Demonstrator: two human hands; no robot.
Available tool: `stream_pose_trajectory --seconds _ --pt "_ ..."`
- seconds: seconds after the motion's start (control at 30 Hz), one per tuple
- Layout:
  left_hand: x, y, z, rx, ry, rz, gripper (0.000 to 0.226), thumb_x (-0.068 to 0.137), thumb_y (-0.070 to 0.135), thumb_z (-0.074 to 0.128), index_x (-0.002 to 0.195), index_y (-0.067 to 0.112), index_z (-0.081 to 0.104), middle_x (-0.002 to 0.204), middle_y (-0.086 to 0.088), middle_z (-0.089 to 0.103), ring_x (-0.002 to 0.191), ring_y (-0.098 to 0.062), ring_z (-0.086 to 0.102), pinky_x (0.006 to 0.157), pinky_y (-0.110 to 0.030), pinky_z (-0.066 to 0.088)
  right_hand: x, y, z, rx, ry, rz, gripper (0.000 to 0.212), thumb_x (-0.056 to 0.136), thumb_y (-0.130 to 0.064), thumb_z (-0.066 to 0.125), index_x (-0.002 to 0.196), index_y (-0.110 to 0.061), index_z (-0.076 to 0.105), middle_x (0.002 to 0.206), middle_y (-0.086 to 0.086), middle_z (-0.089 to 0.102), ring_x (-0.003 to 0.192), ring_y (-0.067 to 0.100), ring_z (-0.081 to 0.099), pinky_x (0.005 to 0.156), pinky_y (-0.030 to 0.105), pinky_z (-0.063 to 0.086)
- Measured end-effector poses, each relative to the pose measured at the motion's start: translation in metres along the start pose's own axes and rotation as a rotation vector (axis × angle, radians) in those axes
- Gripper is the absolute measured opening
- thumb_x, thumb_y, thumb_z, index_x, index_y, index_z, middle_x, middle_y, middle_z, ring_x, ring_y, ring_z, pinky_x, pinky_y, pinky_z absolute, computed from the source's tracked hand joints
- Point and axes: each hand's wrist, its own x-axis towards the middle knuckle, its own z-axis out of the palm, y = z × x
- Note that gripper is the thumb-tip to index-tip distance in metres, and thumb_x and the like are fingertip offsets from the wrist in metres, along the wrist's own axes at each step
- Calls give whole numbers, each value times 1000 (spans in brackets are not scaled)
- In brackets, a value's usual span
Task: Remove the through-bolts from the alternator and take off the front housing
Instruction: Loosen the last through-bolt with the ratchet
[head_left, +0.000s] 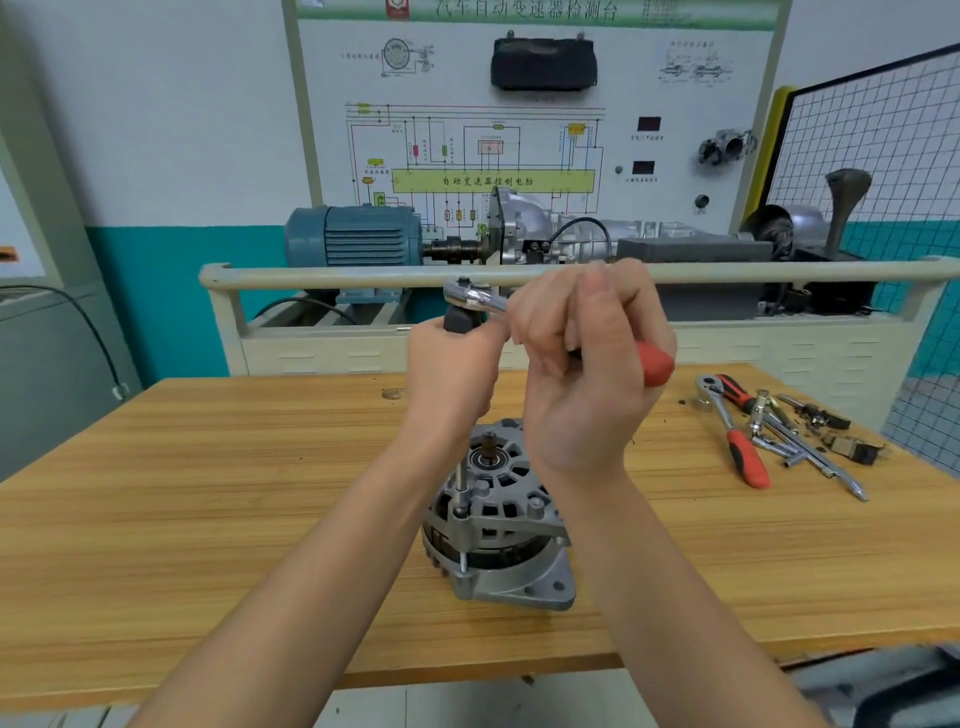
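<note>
Both hands grasp a ratchet (475, 295): right grip (587, 358) on its red handle, left grip (454, 358) beneath the head; the alternator (498, 525) stands below them (on the tabletop (208, 493)).

ratchet (475, 296) handle: hidden by right hand (587, 358) | board text: blurred

Two forearms in view, both bare from elbow to wrist; no sleeves, gloves, watch or rings visible. Left hand (451, 364) and right hand (587, 358) bare, fingernails short and unpainted.
</note>
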Motion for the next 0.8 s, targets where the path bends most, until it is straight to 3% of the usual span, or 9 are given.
stream_pose_trajectory --seconds 0.13,0.3,0.37,0.43,0.53,0.63,0.8 --pt "0 -1 -9 -24 -86 22 42 81 1 59 54 19 32 41 5 25 35 -12 18 38 -18 18 13 4 -15 267 59 166 41 90 -7 39 51 -18 33 40 -1 27 38 12 26 46 30 21" --pt "8 5 -25 -136 -530 -53 32 72 14 62 48 17 42 40 2 31 33 -13 25 40 -20 25 38 20 -40 809 316 595 43 86 -15 42 44 -15 37 34 -4 28 37 8 17 41 22 25" --pt "11 6 -25 -175 -671 -81 36 74 12 59 45 18 40 36 3 29 29 -9 24 38 -18 22 42 28 -45 924 384 648 42 86 -15 42 45 -15 35 34 -3 28 40 8 13 39 22 24" --pt "12 5 -23 -215 -697 -116 41 77 11 55 41 19 35 33 6 25 26 -6 19 36 -16 15 42 32 -47 927 402 647 42 87 -15 43 45 -15 35 34 -3 28 39 8 14 40 23 24" --pt "12 3 -21 -194 -600 -142 48 79 12 54 39 22 29 32 8 20 26 -5 14 35 -11 14 37 25 -44 791 375 579 42 87 -16 43 45 -15 38 35 -4 29 35 10 24 42 23 25" --pt "10 2 -17 -133 -398 -99 56 88 6 52 42 24 27 35 7 19 29 -8 12 36 -11 15 30 13 -33 579 285 464 45 91 -15 40 46 -17 40 37 -5 29 37 10 27 45 24 27" --pt "3 1 -6 -46 -18 7 43 85 4 57 53 20 33 40 5 28 33 -9 21 36 -15 20 4 7 4 78 38 45 35 88 -7 44 56 -14 32 44 -3 32 41 12 28 47 28 25"
